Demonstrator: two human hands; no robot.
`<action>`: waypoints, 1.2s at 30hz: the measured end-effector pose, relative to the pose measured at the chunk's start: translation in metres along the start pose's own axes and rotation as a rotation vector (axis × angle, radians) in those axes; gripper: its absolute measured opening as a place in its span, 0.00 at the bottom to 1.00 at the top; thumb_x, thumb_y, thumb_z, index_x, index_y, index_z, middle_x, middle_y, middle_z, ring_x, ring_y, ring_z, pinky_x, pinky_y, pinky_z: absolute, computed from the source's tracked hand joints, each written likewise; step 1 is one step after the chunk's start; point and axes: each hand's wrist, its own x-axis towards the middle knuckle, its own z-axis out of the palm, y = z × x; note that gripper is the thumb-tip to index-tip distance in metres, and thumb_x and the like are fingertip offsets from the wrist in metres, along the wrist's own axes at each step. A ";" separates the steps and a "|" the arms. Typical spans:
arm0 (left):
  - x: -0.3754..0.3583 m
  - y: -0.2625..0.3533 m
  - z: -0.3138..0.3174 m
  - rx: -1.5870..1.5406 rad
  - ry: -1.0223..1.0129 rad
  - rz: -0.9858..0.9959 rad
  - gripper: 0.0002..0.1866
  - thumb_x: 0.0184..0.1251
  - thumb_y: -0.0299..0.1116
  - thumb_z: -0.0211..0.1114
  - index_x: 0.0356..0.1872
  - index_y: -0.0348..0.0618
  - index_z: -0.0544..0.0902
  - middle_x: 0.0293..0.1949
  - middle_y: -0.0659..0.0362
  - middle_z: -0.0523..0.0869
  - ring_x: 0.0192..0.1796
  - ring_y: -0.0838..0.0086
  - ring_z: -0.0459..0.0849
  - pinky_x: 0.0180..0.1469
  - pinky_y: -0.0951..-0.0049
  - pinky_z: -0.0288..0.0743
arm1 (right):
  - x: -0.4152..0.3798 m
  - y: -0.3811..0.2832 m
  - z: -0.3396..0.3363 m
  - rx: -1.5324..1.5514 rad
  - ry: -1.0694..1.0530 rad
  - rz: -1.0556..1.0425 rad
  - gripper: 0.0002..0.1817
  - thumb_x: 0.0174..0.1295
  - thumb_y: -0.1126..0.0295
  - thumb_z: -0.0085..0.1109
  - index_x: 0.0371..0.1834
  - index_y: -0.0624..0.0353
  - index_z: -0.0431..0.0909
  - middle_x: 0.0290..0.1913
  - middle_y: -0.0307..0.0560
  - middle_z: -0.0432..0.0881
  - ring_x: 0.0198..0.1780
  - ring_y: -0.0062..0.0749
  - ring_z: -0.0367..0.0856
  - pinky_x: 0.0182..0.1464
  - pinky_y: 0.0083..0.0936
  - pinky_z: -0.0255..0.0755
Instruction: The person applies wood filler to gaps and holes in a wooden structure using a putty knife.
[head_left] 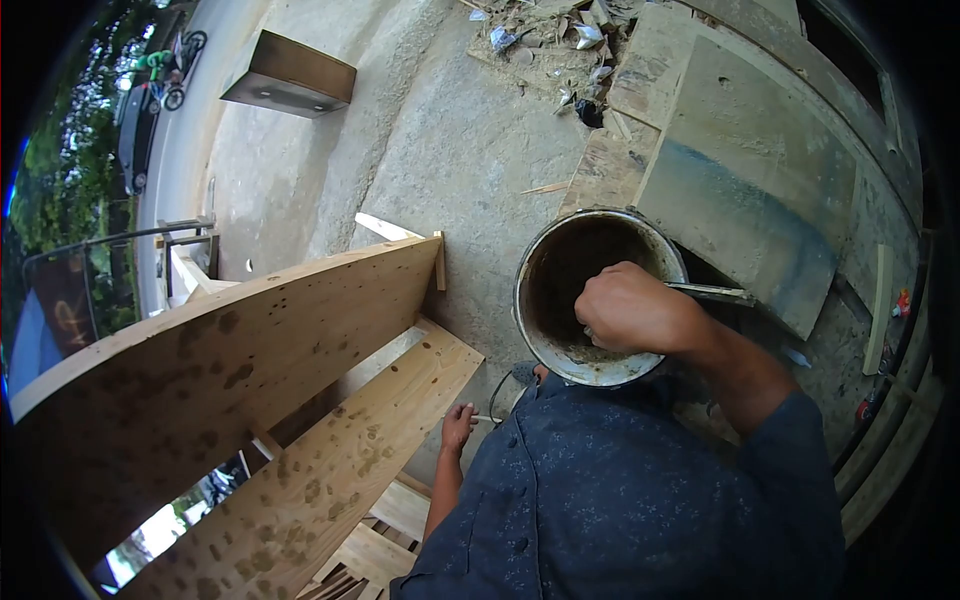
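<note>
My right hand (637, 308) reaches over a round bucket (541, 338) with a worn, stained rim and a dark brown inside. Its fingers are curled into a fist within the opening; whatever they grip is hidden. Low beside my body, my left hand (459, 426) has its fingers closed by a thin pale stick-like piece (487, 418), whose kind I cannot make out. Just left of that hand runs a wooden board (365, 430) marked with many dark wet-looking spots. Behind it stands a wider curved plank (270, 335), spotted too.
Large flat panels (745, 180) lie on the right beyond the bucket. Rubble and litter (560, 45) cover the ground at the top. A brown box-like object (290, 75) sits on the concrete (450, 140), near a road with a motorbike (182, 70). Wood pieces (370, 555) lie below the boards.
</note>
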 end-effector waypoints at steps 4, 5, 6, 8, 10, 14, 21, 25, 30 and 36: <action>0.003 0.006 -0.002 0.026 0.009 0.051 0.19 0.76 0.46 0.61 0.53 0.39 0.82 0.43 0.59 0.89 0.38 0.75 0.84 0.41 0.73 0.76 | 0.001 0.000 -0.005 0.026 -0.116 0.057 0.08 0.44 0.67 0.65 0.25 0.60 0.87 0.27 0.58 0.85 0.35 0.54 0.86 0.44 0.45 0.78; 0.005 0.006 -0.001 0.021 0.020 0.054 0.20 0.76 0.46 0.61 0.53 0.38 0.83 0.43 0.58 0.89 0.38 0.76 0.84 0.42 0.73 0.76 | -0.001 -0.002 -0.009 0.022 -0.113 0.047 0.08 0.44 0.67 0.65 0.25 0.60 0.87 0.27 0.58 0.85 0.35 0.54 0.86 0.44 0.45 0.78; 0.006 0.006 -0.001 0.011 0.035 0.057 0.20 0.76 0.46 0.61 0.53 0.38 0.83 0.43 0.58 0.89 0.38 0.76 0.84 0.42 0.73 0.76 | -0.004 -0.005 -0.017 0.020 -0.130 0.060 0.09 0.45 0.66 0.65 0.26 0.59 0.87 0.27 0.57 0.85 0.36 0.53 0.86 0.44 0.45 0.78; 0.007 0.002 -0.001 0.021 0.017 0.082 0.20 0.75 0.45 0.61 0.52 0.37 0.83 0.43 0.57 0.89 0.39 0.75 0.84 0.43 0.72 0.77 | -0.013 -0.013 -0.031 -0.001 -0.070 0.067 0.08 0.47 0.66 0.66 0.27 0.58 0.87 0.28 0.55 0.85 0.37 0.52 0.86 0.43 0.44 0.77; 0.008 0.001 -0.001 0.044 0.018 0.108 0.21 0.75 0.45 0.61 0.52 0.35 0.83 0.42 0.57 0.89 0.38 0.75 0.84 0.44 0.71 0.78 | -0.027 -0.030 -0.042 -0.033 0.033 0.113 0.08 0.49 0.65 0.68 0.26 0.59 0.86 0.28 0.53 0.85 0.38 0.50 0.86 0.43 0.43 0.76; 0.017 -0.015 0.000 -0.008 0.041 0.131 0.21 0.74 0.46 0.62 0.52 0.36 0.84 0.41 0.57 0.89 0.37 0.73 0.84 0.44 0.70 0.79 | -0.041 -0.063 -0.069 -0.053 0.097 0.365 0.09 0.53 0.64 0.70 0.33 0.56 0.87 0.33 0.50 0.86 0.42 0.51 0.84 0.47 0.43 0.73; 0.053 -0.067 0.003 -0.058 0.016 0.135 0.20 0.73 0.48 0.62 0.46 0.38 0.84 0.37 0.57 0.88 0.34 0.73 0.84 0.43 0.69 0.78 | -0.077 -0.094 -0.067 0.002 0.503 0.314 0.22 0.58 0.73 0.68 0.59 0.57 0.82 0.52 0.57 0.85 0.53 0.53 0.81 0.57 0.40 0.72; 0.051 -0.087 -0.005 -0.062 0.019 0.097 0.19 0.72 0.47 0.62 0.43 0.38 0.85 0.35 0.57 0.88 0.33 0.72 0.84 0.42 0.68 0.78 | -0.080 -0.104 -0.063 0.332 0.601 0.455 0.22 0.63 0.76 0.60 0.62 0.61 0.79 0.60 0.52 0.82 0.57 0.45 0.80 0.65 0.38 0.68; 0.066 -0.134 -0.029 -0.134 0.025 0.092 0.19 0.71 0.47 0.63 0.45 0.39 0.85 0.36 0.58 0.88 0.32 0.72 0.84 0.40 0.69 0.78 | -0.039 -0.123 -0.037 1.017 0.749 0.153 0.24 0.70 0.72 0.52 0.69 0.65 0.66 0.42 0.46 0.79 0.31 0.16 0.74 0.32 0.12 0.68; 0.079 -0.195 -0.099 -0.268 -0.050 0.011 0.21 0.72 0.50 0.62 0.50 0.42 0.84 0.39 0.59 0.88 0.34 0.74 0.84 0.36 0.70 0.77 | 0.092 -0.218 0.022 1.272 0.454 0.151 0.19 0.73 0.69 0.52 0.65 0.58 0.67 0.37 0.47 0.81 0.26 0.22 0.77 0.26 0.18 0.70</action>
